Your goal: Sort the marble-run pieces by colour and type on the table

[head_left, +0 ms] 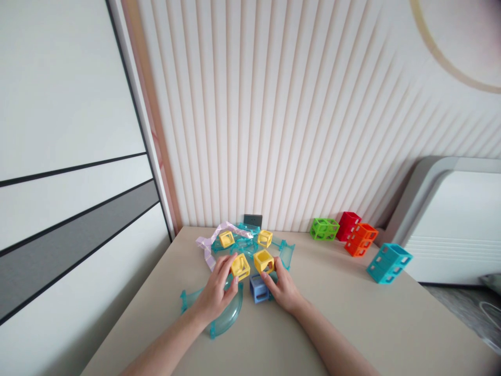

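Near the middle of the table, my left hand grips a yellow open-sided cube between thumb and fingers. A second yellow cube is in my right hand, a small gap away from the first. Just below it, a blue cube sits on the table, close to my right fingertips. A clear teal curved track piece lies partly hidden under my left hand. Behind my hands are two more yellow cubes, one at left and one at right, among teal track pieces.
A pale purple folded strip curves at the back left of the table. Toward the right stand green, red, orange and turquoise cube blocks. A dark socket box is at the ribbed wall.
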{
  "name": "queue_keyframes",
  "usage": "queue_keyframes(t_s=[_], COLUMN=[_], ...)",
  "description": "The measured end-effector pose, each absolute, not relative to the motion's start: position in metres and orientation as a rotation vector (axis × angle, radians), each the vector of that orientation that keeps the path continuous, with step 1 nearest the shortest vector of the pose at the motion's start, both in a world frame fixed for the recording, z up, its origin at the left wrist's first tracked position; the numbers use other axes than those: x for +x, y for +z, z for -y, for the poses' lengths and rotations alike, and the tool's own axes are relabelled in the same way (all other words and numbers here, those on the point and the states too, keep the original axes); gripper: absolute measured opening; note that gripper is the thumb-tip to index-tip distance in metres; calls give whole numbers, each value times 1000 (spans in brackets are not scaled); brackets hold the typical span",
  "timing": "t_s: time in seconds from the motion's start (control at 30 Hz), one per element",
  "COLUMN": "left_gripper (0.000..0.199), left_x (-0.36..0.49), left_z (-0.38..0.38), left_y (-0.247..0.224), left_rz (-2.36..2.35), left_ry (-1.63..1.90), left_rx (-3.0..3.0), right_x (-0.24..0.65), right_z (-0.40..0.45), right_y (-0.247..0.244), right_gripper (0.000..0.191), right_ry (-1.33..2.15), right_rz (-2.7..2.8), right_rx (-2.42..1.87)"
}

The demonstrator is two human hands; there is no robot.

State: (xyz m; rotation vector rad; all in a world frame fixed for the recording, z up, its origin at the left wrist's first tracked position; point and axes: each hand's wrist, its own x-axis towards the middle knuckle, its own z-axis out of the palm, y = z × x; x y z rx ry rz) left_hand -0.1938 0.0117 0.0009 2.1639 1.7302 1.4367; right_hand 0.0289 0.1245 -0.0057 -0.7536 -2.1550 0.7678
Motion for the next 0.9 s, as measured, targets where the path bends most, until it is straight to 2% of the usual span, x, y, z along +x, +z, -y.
queue_keyframes(t_s=[0.17, 0.4, 0.57, 0.9], left_gripper=[53, 44, 41, 56], left_x=[-194, -192, -190, -194], left_z=[-11, -15, -18, -19], left_y=[1, -3, 0, -2], left_rz=[-1700, -1549, -1508, -1323], left_ry=[1503, 1595, 1678, 1785], left_rx=[2128, 1812, 1592, 1139], right_x=[30, 35, 34, 33], right_z=[-125, -122, -119, -119], right_y=[-6, -3, -1, 0], right_gripper=[28, 45, 40, 34], right_ry=[789, 775, 773, 819], right_rz=[2161, 2238, 2275, 2268], right_rx=[-725, -614, -622, -612])
